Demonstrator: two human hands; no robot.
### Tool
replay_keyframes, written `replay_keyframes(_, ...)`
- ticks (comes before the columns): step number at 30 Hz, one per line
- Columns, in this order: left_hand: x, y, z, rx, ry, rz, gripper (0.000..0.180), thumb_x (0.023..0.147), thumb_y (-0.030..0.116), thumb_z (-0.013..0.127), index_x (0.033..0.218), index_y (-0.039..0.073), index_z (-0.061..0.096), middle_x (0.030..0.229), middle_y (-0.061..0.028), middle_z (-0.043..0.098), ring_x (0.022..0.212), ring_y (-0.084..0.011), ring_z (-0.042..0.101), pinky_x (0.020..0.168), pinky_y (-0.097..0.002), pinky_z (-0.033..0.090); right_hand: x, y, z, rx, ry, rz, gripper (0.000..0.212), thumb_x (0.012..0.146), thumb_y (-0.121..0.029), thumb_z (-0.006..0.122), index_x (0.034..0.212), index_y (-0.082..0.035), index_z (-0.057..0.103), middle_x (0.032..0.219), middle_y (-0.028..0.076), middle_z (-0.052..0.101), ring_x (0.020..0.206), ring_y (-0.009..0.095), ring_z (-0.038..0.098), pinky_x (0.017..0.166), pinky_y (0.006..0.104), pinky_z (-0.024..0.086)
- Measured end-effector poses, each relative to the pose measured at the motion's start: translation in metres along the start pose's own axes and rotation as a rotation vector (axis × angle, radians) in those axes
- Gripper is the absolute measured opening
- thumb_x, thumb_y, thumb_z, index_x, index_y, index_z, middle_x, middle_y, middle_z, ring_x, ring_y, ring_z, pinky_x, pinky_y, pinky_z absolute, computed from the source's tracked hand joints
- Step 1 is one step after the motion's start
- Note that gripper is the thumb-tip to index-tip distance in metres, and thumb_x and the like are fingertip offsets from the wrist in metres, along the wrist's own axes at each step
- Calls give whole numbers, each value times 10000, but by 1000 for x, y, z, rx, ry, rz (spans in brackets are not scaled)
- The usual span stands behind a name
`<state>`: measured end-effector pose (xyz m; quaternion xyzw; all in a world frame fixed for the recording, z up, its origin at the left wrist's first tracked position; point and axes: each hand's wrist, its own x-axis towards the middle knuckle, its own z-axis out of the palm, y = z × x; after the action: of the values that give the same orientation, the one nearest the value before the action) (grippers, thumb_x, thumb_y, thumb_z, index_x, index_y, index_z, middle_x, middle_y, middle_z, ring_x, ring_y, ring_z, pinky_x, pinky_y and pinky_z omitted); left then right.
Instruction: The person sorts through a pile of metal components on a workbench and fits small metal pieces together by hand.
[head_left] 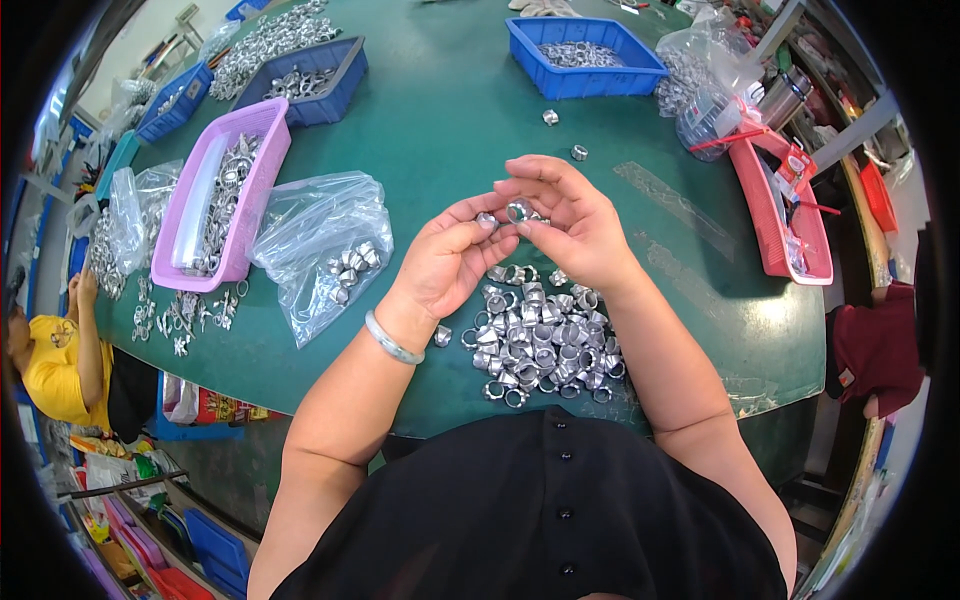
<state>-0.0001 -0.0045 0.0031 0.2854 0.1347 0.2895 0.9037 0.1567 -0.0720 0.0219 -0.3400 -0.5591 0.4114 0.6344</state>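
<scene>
Green and broad, the table (pixel 450 130) fills most of the workroom view, with a co-worker in a yellow shirt (pixel 60 365) at its left side and a person in dark red clothing (pixel 875 345) at the right. Above the near half, the two bare hands are close together. The left hand (pixel 450 250), with a pale bangle (pixel 394 340) around its wrist, has its thumb and fingers drawn narrow on a small silver ring (pixel 487 220). The right hand (pixel 575 225) holds another, larger-looking ring (pixel 519 211) between thumb and curled fingers, with more silver showing just beside it; how many pieces it holds, I cannot tell. Below the hands, nearest the right forearm, lies a heap of silver rings (pixel 545 345), and one stray ring (pixel 442 336) sits beside the left wrist. To the left are a clear plastic bag (pixel 310 225) with several rings on or in it and a purple basket (pixel 265 175) of silver pieces. Two loose rings (pixel 579 153) lie beyond the hands, near a blue tray (pixel 600 87) of small silver pieces. A pink basket (pixel 760 215) stands at the right edge.
</scene>
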Motion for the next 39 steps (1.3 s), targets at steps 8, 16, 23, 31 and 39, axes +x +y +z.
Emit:
replay_keyframes(8,-1,-1,-1,12,-45,-118,177,914,161,485,993,17,549,925,-71,592,810,-157,591,710,-286,510,0,3,3,-289,-18,-119,491,723,144,522,1191,17,444,1201,122,422,1073,246,537,918,332,453)
replay_keyframes(16,-1,-2,-1,86,-44,-140,228,934,194,448,1013,-3,534,879,-65,589,765,-144,579,648,-263,505,1,1,5,-473,6,-179,486,693,121,580,1154,7,475,1158,143,463,987,235,584,820,312,504)
replay_keyframes(23,0,-4,-5,97,-35,-128,195,921,165,481,1009,-1,532,868,-50,578,735,-122,559,627,-236,480,0,-1,6,-501,-4,-188,486,674,107,607,1133,-1,486,1142,138,481,977,238,583,814,321,507)
replay_keyframes(31,-1,-2,-3,57,-33,-98,152,916,154,494,979,27,549,844,-40,587,710,-111,558,607,-228,470,0,-3,2,-431,-16,-66,359,741,45,600,1091,13,522,1104,118,519,955,195,564,788,294,491)
replay_keyframes(39,-1,-2,-5,32,-45,-63,164,916,158,493,986,19,548,865,-36,582,727,-109,555,609,-227,461,0,-9,1,-379,-33,52,214,796,-6,581,1008,28,575,1068,95,551,883,141,566,742,262,477)
